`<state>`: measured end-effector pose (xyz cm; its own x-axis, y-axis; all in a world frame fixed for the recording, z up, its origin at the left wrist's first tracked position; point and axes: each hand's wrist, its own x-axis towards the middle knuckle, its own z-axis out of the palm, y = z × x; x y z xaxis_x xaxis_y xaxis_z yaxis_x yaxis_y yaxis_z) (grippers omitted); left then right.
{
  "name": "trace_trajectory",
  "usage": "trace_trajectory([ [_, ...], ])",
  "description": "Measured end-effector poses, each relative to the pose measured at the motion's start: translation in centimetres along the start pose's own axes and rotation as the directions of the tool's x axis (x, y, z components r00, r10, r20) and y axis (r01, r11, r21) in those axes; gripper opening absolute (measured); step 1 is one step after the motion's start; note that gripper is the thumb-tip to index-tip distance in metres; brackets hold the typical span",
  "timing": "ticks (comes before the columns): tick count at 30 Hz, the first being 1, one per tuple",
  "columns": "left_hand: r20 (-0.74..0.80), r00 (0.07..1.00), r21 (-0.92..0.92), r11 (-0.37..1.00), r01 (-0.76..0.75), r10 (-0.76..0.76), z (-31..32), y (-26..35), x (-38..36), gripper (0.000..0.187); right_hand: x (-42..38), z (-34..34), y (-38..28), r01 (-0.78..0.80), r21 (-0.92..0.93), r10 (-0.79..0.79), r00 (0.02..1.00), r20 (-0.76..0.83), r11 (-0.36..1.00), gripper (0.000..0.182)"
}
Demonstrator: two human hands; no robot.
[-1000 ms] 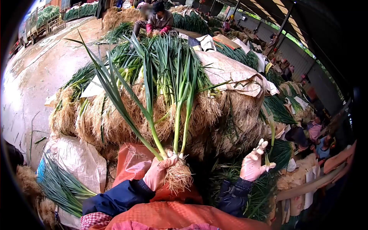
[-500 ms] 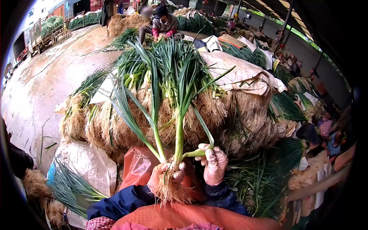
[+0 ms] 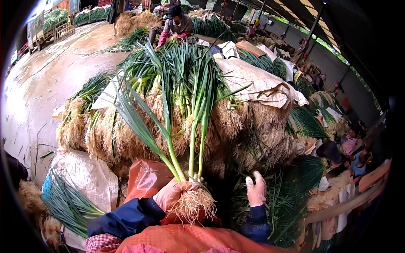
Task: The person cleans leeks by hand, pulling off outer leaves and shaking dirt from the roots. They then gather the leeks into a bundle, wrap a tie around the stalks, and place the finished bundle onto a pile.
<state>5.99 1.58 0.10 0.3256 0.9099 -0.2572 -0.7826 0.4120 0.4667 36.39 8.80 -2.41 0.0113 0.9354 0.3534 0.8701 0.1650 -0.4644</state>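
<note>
My left hand [image 3: 173, 195], in a pale glove, is closed around the base of a few leeks [image 3: 192, 152] held upright in front of me. Their tangled pale roots [image 3: 195, 205] hang below the fist, and the long green leaves fan upward. To the right, my right hand [image 3: 256, 192] is apart from the leeks, its thumb and fingers spread with nothing seen between them. Beneath it lies a heap of loose green leaves [image 3: 280, 198].
Ahead stands a large stack of leeks [image 3: 181, 76], roots facing me, partly under a beige sheet [image 3: 257, 80]. More leeks [image 3: 71, 202] lie on a whitish sack [image 3: 90, 177] at left. Behind the stack a co-worker [image 3: 177, 27] bends over. A loaded truck [image 3: 42, 31] stands far left.
My right hand has let go of the bent side leaf it was gripping and moved right and down. That leaf is no longer on the stem. My left hand keeps its hold on the leeks.
</note>
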Motion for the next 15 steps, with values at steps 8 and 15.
trace_trajectory([
  [8, -0.031, 0.989, 0.098, 0.985, -0.14, 0.144, 0.8, 0.3, -2.2, 0.054, 1.1, 7.3, -16.4, -0.203, 0.931, -0.366, 0.877, 0.311, 0.305, 0.028],
  [15, 0.025, 0.967, 0.155, 0.954, -0.255, 0.254, 1.6, 1.7, -3.3, 0.03, 8.4, 6.5, -18.6, -0.154, 0.893, -0.255, 0.925, 0.281, 0.423, 0.027],
])
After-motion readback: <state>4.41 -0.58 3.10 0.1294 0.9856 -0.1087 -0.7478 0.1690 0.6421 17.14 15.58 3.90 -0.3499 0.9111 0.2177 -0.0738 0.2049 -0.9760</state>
